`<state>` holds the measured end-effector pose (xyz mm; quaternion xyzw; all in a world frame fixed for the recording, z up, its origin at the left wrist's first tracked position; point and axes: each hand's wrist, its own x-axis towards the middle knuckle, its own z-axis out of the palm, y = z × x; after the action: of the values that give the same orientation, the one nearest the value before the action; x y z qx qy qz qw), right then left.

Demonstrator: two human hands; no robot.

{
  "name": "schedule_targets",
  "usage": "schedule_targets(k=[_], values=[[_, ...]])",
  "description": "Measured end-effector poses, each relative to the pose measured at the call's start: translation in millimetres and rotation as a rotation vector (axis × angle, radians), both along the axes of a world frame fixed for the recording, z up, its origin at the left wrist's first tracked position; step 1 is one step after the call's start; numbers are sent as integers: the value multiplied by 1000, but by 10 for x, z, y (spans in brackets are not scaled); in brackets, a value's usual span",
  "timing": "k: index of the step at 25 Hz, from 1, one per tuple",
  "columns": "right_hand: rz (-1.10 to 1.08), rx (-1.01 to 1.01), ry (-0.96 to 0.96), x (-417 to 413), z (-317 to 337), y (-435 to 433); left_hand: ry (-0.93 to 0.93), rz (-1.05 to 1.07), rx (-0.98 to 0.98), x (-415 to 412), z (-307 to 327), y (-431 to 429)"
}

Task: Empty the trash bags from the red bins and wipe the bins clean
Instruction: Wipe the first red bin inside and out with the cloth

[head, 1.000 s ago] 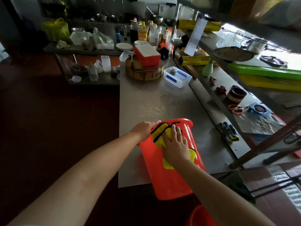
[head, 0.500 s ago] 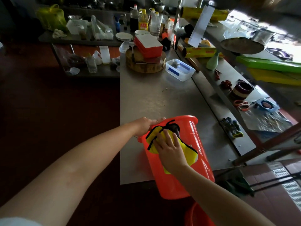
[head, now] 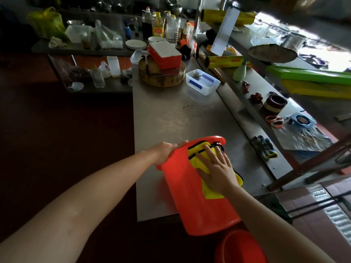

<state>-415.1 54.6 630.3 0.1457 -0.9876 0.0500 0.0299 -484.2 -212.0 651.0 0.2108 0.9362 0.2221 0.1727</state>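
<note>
step: wiping phase, working the outer wall of the red bin [head: 199, 205]. No trash bag shows on it, but the inside is mostly hidden, so "bag already out" is my guess.
red bin: on its side, tilted, at the near end of the tabletop [head: 171, 114]. Mouth points away and the base overhangs the near edge.
left grip [head: 167, 150]: fingers curled over the rim on the left side, steadying the bin.
right grip [head: 216, 168]: flat, fingers straight, pressing the yellow cloth [head: 211, 192] onto the upper wall just below the rim. It presses the cloth rather than clutching it.
cloth: yellow with black edging, bunched under the palm.
second bin [head: 241, 249]: red, low beside the tabletop edge, only partly in frame. Can't tell if it's been cleaned.
next: likely sweep the cloth down toward the base, then roll the bin with the left grip to expose the unwiped side and the interior.
risk: with the base overhanging, a loose rim hold could let the bin slide off.
</note>
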Motion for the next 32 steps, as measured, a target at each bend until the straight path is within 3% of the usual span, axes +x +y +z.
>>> schedule_targets(k=[8, 10, 14, 19, 24, 27, 29, 32], values=[[-403, -580, -254, -164, 10, 463, -37, 63, 8, 79, 113, 166], [-386, -474, -190, -85, -10, 327, -34, 30, -22, 70, 131, 191], [-136, -6, -46, 204, -111, -268, 2, -5, -43, 72, 157, 208], [228, 299, 1, 435, -274, -621, -93, 179, 107, 154, 39, 124], [116, 66, 57, 354, -139, -200, -64, 230, 164, 249, -34, 86], [-89, -73, -2, 299, -142, 107, -25, 180, 70, 322, -59, 75], [-210, -182, -61, 257, -130, 225, -75, 248, 132, 362, -11, 94], [-300, -287, -134, 197, -99, 268, -4, 222, 110, 344, 36, 149]])
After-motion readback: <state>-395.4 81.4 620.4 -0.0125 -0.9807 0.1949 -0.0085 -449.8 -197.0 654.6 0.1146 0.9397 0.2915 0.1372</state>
